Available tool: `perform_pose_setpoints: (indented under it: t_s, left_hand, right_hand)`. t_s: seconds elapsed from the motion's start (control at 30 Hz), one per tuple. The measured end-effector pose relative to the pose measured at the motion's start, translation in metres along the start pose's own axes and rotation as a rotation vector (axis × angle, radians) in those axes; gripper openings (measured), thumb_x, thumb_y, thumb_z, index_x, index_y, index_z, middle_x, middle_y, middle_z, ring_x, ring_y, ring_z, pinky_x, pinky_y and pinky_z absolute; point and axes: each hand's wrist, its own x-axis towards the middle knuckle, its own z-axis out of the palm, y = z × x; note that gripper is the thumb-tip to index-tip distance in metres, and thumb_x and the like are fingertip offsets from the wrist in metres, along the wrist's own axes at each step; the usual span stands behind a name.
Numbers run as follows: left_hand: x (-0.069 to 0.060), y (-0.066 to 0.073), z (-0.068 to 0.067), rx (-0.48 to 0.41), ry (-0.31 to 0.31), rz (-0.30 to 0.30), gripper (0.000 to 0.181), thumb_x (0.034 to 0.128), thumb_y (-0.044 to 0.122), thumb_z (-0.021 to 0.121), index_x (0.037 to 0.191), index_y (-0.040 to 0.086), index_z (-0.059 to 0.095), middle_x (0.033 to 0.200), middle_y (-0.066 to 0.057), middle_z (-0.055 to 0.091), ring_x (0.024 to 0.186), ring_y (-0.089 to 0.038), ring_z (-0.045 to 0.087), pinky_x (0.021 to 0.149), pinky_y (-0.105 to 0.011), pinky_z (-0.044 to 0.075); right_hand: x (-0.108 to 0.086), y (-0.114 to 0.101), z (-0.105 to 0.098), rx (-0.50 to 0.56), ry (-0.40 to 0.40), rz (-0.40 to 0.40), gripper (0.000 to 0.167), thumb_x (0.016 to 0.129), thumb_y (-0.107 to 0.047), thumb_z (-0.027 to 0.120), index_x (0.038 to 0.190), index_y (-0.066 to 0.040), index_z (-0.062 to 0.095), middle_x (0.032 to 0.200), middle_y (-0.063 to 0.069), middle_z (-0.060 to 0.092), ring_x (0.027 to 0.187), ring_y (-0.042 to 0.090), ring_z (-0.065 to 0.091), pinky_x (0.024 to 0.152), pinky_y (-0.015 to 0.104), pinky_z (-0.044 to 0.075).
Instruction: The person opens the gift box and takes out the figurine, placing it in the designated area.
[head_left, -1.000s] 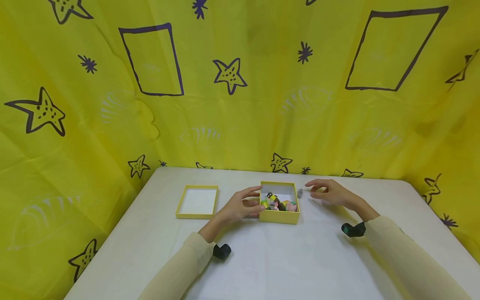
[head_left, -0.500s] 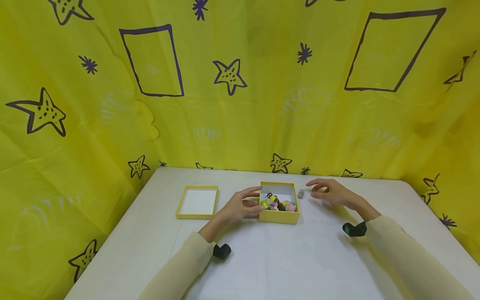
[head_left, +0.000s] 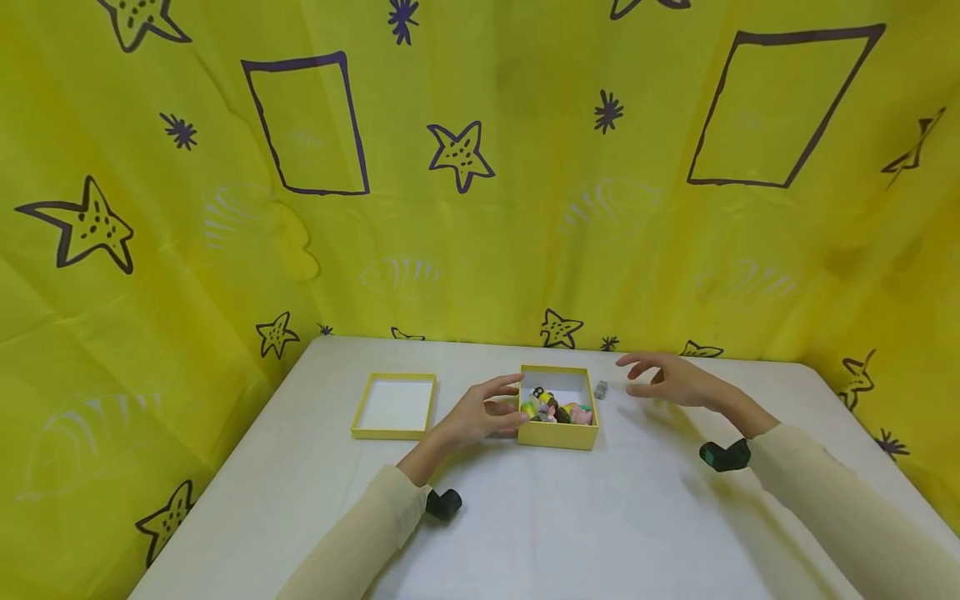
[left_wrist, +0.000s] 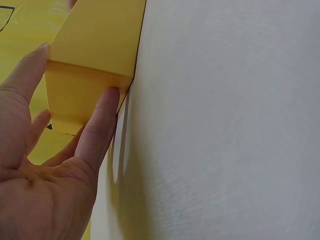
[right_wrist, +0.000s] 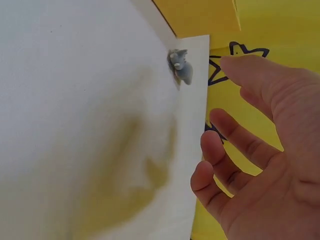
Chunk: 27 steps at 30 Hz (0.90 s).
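Observation:
My left hand (head_left: 474,417) rests its fingertips against the left side of a small yellow box (head_left: 558,433). In the left wrist view, relaxed fingers (left_wrist: 102,120) touch the outer wall of that box without wrapping round it. Several small colourful animal figurines (head_left: 555,408) lie in the near part of the white-lined box. Just right of the box, a small grey animal figurine (right_wrist: 181,66) sits on the table. My right hand (head_left: 675,383) hovers to the right of the grey figurine, fingers loosely bent, apart from it and holding nothing.
A shallow yellow-rimmed lid (head_left: 395,406) with a white inside lies left of my left hand. The white table (head_left: 585,525) reaches back to a yellow curtain (head_left: 510,233) with starfish drawings.
My right hand has drawn away to the right from the grey figurine, which has shifted very slightly to the right. The left hand and the box have stayed put.

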Motion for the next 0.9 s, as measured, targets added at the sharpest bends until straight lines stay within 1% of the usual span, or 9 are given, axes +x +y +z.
perform_pose_setpoints:
  t_s: [0.13,0.33,0.5,0.7,0.9]
  left_hand:
    - [0.000,0.000,0.000,0.008,0.009,0.000,0.072,0.0946,0.014,0.077,0.157,0.014,0.043,0.149,-0.019,0.051,0.126,-0.036,0.060,0.092,-0.037,0.060]
    - [-0.001,0.002,0.001,0.016,0.016,-0.005,0.071,0.0943,0.014,0.077,0.157,0.014,0.043,0.148,-0.018,0.051,0.125,-0.035,0.060,0.093,-0.037,0.059]
    - [-0.001,0.003,0.001,0.021,0.019,-0.007,0.072,0.0941,0.015,0.078,0.157,0.016,0.044,0.149,-0.018,0.051,0.123,-0.034,0.061,0.093,-0.037,0.059]
    - [-0.001,0.002,0.000,0.017,0.021,-0.009,0.071,0.0941,0.014,0.078,0.157,0.015,0.044,0.149,-0.018,0.051,0.122,-0.032,0.062,0.091,-0.036,0.060]
    - [-0.001,0.002,0.000,0.003,0.016,-0.007,0.071,0.0939,0.014,0.078,0.157,0.014,0.044,0.149,-0.019,0.051,0.121,-0.032,0.062,0.089,-0.036,0.061]
  right_hand:
    - [0.000,-0.007,-0.002,-0.018,-0.007,-0.020,0.054,0.096,-0.020,0.074,0.143,-0.002,0.054,0.127,0.026,0.064,0.093,0.029,0.064,0.077,0.036,0.055]
    - [0.000,-0.019,-0.005,-0.032,-0.013,-0.087,0.056,0.094,-0.023,0.077,0.143,-0.006,0.055,0.126,0.023,0.064,0.096,0.028,0.062,0.079,0.037,0.056]
    - [0.001,-0.033,-0.005,-0.045,-0.008,-0.124,0.055,0.093,-0.022,0.079,0.142,-0.009,0.057,0.125,0.021,0.065,0.091,0.023,0.063,0.076,0.033,0.056]
    - [0.003,-0.048,-0.002,-0.051,-0.022,-0.166,0.055,0.093,-0.022,0.079,0.142,-0.009,0.057,0.125,0.020,0.065,0.088,0.020,0.062,0.073,0.032,0.057]
    - [0.006,-0.057,0.001,-0.079,-0.013,-0.184,0.056,0.092,-0.023,0.080,0.142,-0.011,0.058,0.122,0.012,0.068,0.088,0.019,0.063,0.072,0.031,0.057]
